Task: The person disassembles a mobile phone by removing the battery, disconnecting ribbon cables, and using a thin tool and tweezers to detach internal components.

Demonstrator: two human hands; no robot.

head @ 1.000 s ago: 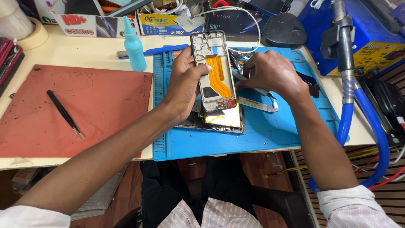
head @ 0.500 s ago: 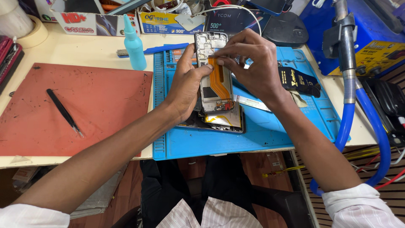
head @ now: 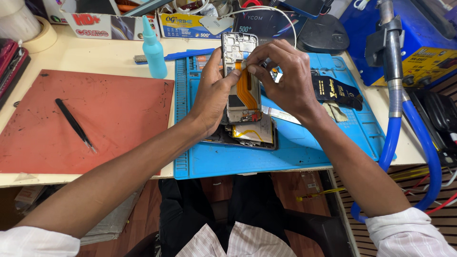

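My left hand (head: 214, 93) grips the left edge of an opened phone frame (head: 242, 78), held upright above the blue work mat (head: 295, 152). An orange flex cable (head: 245, 88) runs down the frame's middle. My right hand (head: 285, 78) pinches the top of that cable with thumb and forefinger near the frame's upper part. Under the frame another opened phone body (head: 252, 135) with a yellowish patch lies flat on the mat.
A red mat (head: 85, 121) at left carries black tweezers (head: 75, 124). A light blue squeeze bottle (head: 153, 50) stands behind it. A black tool (head: 335, 90) lies on the blue mat's right. A blue hose (head: 404, 138) and soldering station sit at right; boxes line the back.
My right hand came up from the mat's right side to the top of the frame and now pinches the orange cable. The left hand kept its hold on the frame.
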